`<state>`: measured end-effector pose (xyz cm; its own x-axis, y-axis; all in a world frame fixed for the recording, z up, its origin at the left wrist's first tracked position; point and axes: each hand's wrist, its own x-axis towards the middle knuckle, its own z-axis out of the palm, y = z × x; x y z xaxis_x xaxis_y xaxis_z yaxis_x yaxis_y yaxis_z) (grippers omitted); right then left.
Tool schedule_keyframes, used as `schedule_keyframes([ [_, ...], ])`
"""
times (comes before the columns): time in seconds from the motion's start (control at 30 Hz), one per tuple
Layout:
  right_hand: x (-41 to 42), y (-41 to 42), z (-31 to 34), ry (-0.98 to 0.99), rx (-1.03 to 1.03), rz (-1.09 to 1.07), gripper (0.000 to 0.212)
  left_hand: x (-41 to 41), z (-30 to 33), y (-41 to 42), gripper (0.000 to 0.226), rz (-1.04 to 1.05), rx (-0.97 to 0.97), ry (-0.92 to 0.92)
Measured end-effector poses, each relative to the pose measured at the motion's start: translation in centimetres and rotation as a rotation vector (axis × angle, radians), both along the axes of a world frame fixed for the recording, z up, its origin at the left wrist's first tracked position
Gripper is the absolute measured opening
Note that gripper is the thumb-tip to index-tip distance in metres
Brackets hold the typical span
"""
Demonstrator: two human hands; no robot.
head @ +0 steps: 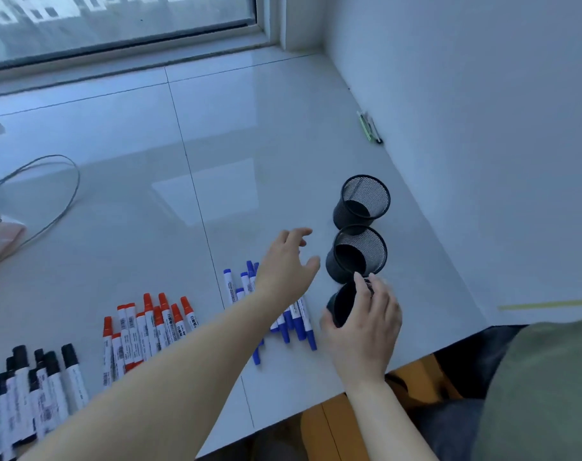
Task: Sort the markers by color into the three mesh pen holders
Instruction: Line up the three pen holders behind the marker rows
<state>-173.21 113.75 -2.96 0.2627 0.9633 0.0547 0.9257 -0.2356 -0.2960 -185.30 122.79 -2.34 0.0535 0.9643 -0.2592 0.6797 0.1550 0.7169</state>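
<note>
Clearly nothing had gone into a holder yet: the black markers (33,390), red markers (143,331) and blue markers (293,314) lay in three loose groups on the table (249,144), left to right. Three mesh holders stood in a row near the right edge, the far holder (361,201) and middle holder (356,253) upright and empty. The right hand (366,324) had its grip curled round the near holder (344,306), which was tilted with its mouth toward the markers. The left hand (288,264) hovered over the blue group with fingers spread, holding nothing, close beside the middle holder. To do this step well, the person should probably set the near holder firmly upright beside the blue markers, keep it steadied, and gather several markers at once, all pointing one way, so the light mesh did not tip.
</note>
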Motion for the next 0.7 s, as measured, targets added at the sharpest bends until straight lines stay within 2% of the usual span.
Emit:
schedule_keyframes([
  [0.13,1.7,-0.4,-0.8,0.005,-0.170,-0.074,0.086,3.0,0.7,2.5,0.061,-0.359,0.101,0.163],
  [0.27,3.1,0.0,-1.4,0.045,-0.135,-0.097,0.089,5.0,0.5,4.3,0.075,-0.652,0.166,0.386],
  [0.4,4.7,0.5,-2.0,0.073,-0.076,-0.067,0.089,6.1,0.0,5.4,0.079,-0.824,0.226,0.555],
  [0.53,5.7,0.6,-2.6,0.098,-0.043,-0.021,0.088,7.2,-0.5,5.7,0.080,-0.845,0.277,0.579],
  [0.7,6.0,1.1,-2.0,0.097,-0.077,-0.025,0.089,7.2,-0.4,5.0,0.087,-0.718,0.212,0.456],
])
